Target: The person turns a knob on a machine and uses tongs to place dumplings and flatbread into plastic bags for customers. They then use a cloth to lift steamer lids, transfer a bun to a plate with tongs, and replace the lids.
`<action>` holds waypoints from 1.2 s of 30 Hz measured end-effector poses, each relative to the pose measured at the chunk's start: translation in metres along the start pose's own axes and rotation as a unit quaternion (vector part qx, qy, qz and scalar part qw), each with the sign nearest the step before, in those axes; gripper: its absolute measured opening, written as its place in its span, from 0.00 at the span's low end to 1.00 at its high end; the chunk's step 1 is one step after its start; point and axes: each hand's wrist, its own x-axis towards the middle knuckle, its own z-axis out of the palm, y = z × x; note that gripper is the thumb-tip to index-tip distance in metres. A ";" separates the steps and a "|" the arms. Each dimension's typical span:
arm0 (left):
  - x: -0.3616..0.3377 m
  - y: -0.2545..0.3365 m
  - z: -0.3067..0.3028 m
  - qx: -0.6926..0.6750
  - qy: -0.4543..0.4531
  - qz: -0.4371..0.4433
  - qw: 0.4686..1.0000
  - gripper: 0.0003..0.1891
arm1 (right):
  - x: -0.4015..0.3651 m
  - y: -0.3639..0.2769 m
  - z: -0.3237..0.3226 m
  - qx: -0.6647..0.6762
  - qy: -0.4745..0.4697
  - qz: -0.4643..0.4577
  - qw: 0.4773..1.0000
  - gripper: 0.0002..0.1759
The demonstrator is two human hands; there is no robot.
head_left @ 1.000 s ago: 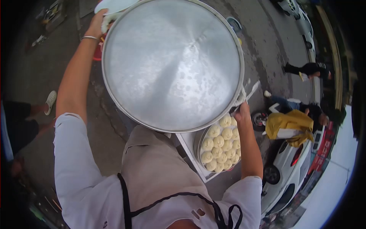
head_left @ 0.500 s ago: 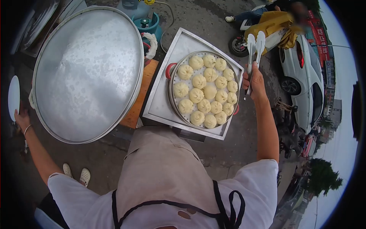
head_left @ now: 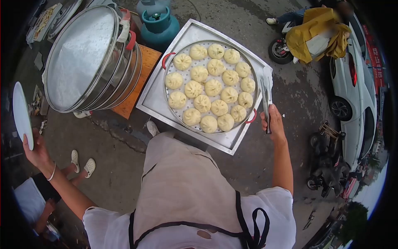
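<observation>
My left hand [head_left: 38, 152], out at the far left, grips the lower edge of a white plate [head_left: 21, 114] held tilted, nearly edge-on to me. My right hand [head_left: 274, 122] is closed around the handle of metal tongs [head_left: 265, 93]. Their tips point away from me, beside the right rim of a round perforated steamer tray [head_left: 186, 76], with nothing visible between them. Rows of pleated steamed buns [head_left: 213, 87] fill that tray, which has red handles. Beneath it is a square metal pan [head_left: 154, 98].
Left of the pan, stacked steamers under a large metal lid [head_left: 83, 58] rest on a wooden surface [head_left: 128, 95]. A teal gas cylinder [head_left: 159, 27] stands behind. A person in a yellow cape [head_left: 311, 35] sits on a scooter near a white car [head_left: 350, 83]. Another person's clogs [head_left: 89, 167] show lower left.
The view has shifted, showing the stack's side. My right hand and the tongs have come lower, the tongs now seen more side-on. My left hand with the plate shows more fully.
</observation>
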 end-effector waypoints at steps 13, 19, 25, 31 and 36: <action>-0.165 -0.247 0.210 0.010 0.225 -0.196 0.954 0.30 | -0.071 0.056 -0.069 0.011 -0.016 -0.005 1.000 0.23; -0.214 -0.258 0.181 0.097 0.252 -0.214 0.939 0.34 | -0.085 0.066 -0.018 -0.047 -0.170 0.088 0.980 0.24; -0.245 -0.255 0.176 0.083 0.283 -0.199 0.935 0.37 | -0.059 0.081 0.104 -0.029 -0.306 0.231 0.923 0.24; -0.264 -0.245 0.160 0.063 0.318 -0.191 0.927 0.37 | -0.056 0.093 0.191 0.042 -0.284 0.309 0.907 0.19; -0.279 -0.233 0.148 0.067 0.325 -0.178 0.927 0.37 | -0.059 0.131 0.228 0.127 -0.218 0.328 0.910 0.17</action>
